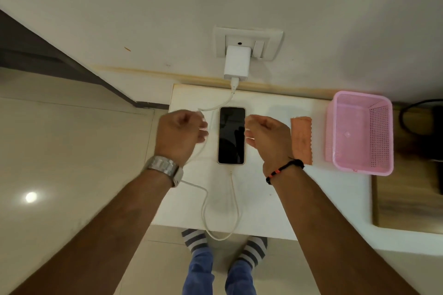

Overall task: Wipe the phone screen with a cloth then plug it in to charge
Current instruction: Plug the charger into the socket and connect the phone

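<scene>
Where the white table (275, 199) meets the wall, phone (231, 135) lies flat, screen up and dark, between two hands; white cable (236, 203) plugged into its near end, looping off the table's front edge and back up to charger (236, 63) in wall socket (248, 42); left hand (180, 135) loosely curled beside phone, cable passing under it, grip unclear; right hand (267, 136) half-closed, holding nothing; orange cloth (302, 139) flat to the right; pink basket (360, 132) beyond it.

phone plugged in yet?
Looks plugged in: the white cable from the charger ends at the bottom edge of the phone. Screen dark.
</scene>
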The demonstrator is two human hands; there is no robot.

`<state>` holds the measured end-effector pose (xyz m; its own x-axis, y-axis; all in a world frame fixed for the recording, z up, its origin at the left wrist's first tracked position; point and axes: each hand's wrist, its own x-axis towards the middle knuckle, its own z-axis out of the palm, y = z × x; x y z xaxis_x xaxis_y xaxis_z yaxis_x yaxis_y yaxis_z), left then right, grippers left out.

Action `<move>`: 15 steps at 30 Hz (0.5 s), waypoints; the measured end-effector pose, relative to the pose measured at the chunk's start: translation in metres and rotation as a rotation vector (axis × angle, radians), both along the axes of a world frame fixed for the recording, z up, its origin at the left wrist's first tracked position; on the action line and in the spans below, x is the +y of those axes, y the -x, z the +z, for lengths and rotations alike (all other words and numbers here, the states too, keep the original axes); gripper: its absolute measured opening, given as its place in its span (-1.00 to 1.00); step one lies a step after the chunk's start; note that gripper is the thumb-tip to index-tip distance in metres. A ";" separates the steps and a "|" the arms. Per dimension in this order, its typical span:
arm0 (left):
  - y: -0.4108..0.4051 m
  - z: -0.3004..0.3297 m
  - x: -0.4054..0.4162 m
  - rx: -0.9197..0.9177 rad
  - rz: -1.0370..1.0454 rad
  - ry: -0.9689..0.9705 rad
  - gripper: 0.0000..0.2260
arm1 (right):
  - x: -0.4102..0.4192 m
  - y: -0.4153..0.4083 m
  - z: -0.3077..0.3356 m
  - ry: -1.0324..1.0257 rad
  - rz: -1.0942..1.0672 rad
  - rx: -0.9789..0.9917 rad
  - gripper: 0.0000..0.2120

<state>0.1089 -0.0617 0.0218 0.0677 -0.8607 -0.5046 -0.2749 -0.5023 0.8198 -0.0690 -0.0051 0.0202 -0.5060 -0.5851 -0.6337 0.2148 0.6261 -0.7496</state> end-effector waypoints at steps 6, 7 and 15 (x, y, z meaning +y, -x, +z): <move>0.021 0.057 -0.059 0.099 -0.021 0.095 -0.82 | -0.033 -0.005 0.051 0.085 -0.045 -0.222 -0.87; 0.028 0.063 -0.066 0.122 -0.061 0.057 -0.80 | -0.037 -0.006 0.055 0.084 -0.039 -0.232 -0.84; 0.067 0.063 -0.092 0.290 -0.229 -0.307 -0.60 | -0.044 -0.017 0.055 0.012 -0.037 -0.314 -0.84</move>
<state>0.0418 -0.1539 0.0851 -0.2873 -0.6456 -0.7076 -0.1887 -0.6861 0.7026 -0.0515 -0.0493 0.0748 -0.3080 -0.5786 -0.7553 0.4594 0.6047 -0.6506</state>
